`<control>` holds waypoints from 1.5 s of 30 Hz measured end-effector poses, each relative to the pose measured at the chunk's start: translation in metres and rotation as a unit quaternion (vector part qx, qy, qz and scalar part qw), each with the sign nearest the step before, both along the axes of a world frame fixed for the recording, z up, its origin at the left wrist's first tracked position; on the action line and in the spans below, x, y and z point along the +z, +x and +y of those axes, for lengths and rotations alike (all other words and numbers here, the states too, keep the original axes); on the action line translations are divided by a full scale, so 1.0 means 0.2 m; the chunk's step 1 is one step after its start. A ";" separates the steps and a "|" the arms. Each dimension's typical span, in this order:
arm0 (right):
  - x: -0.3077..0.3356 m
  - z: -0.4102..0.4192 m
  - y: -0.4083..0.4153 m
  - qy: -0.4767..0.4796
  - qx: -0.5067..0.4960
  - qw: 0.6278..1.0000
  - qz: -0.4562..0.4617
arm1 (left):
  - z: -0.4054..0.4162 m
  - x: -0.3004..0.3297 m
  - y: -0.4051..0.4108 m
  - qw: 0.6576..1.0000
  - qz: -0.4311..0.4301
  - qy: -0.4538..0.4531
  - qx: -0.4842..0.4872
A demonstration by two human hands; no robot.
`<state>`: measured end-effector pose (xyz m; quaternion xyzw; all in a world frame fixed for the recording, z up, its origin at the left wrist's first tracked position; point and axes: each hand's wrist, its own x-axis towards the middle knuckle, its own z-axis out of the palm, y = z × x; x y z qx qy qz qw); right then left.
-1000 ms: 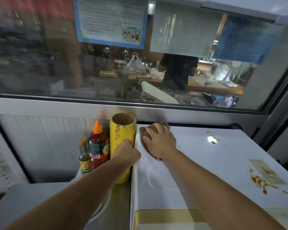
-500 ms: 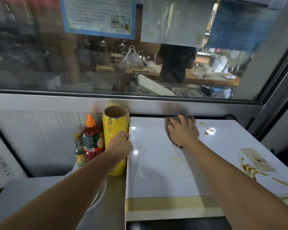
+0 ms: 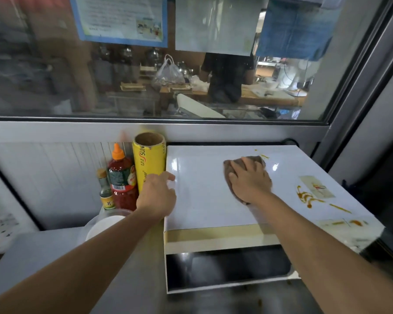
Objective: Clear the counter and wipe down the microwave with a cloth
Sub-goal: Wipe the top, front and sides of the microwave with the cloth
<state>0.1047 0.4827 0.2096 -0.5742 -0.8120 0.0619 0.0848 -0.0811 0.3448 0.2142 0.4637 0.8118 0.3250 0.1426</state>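
Right hand flat on the cloth atop the microwave, left hand at its left edge.

The right hand [image 3: 250, 181] presses the brown cloth [image 3: 256, 160] with straight, spread fingers near the far middle of the white microwave [image 3: 204, 200] top; bare top lies left and near, sauce stains [image 3: 306, 197] to the right. The left hand [image 3: 157, 197], fingers loosely curled, touches the left edge beside the yellow wrap roll [image 3: 149, 164], with bottles [image 3: 121, 177] further left on the bench [image 3: 43, 250].
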 end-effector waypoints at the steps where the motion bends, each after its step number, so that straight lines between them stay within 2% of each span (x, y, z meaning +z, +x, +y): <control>1: -0.01 -0.06 -0.04 0.001 0.005 1.000 0.007 | -0.02 0.00 0.02 1.000 0.010 0.002 -0.005; 5: -0.06 -0.32 -0.23 0.041 0.127 0.991 0.011 | -0.07 0.00 0.08 0.996 0.081 0.003 -0.040; 7: -0.05 -0.35 -0.20 0.028 0.152 0.988 0.002 | -0.09 0.00 0.09 0.995 0.087 -0.002 -0.053; 9: -0.03 -0.32 -0.08 0.009 0.134 0.991 -0.005 | -0.10 -0.01 0.09 0.994 0.089 -0.009 -0.066; 13: -0.01 -0.25 0.25 0.004 0.016 0.999 -0.028 | -0.13 -0.01 0.09 0.997 0.059 -0.008 -0.058; 16: 0.00 -0.30 0.28 0.003 -0.030 0.999 -0.037 | -0.15 -0.01 0.10 0.997 0.067 -0.007 -0.049; 21: -0.06 -0.54 0.04 0.024 0.036 0.999 0.000 | -0.20 -0.02 0.13 0.993 0.091 -0.001 -0.070; 24: -0.06 -0.60 0.07 0.035 0.071 0.997 0.006 | -0.22 -0.01 0.15 0.987 0.118 0.005 -0.105; 26: -0.05 -0.58 0.18 0.036 0.062 0.997 0.001 | -0.22 -0.01 0.16 0.986 0.126 0.005 -0.109; 29: -0.03 -0.53 0.37 0.034 -0.018 0.999 -0.013 | -0.21 -0.01 0.17 0.985 0.135 -0.001 -0.105; 32: -0.01 -0.52 0.38 0.011 -0.067 0.997 -0.024 | -0.17 0.00 0.20 0.983 0.147 -0.013 -0.108; 34: -0.01 -0.53 0.27 -0.001 -0.050 0.999 -0.017 | -0.13 0.01 0.23 0.982 0.155 -0.018 -0.111; 36: -0.04 -0.54 0.16 0.010 0.019 1.000 -0.006 | -0.07 0.00 0.27 0.980 0.164 -0.023 -0.112; 40: -0.03 -0.37 0.15 0.010 0.118 0.993 0.005 | 0.09 -0.01 0.31 0.980 0.166 -0.030 -0.104; 45: 0.01 0.00 0.37 0.002 0.038 0.999 -0.010 | 0.30 -0.01 0.33 0.986 0.146 -0.032 -0.078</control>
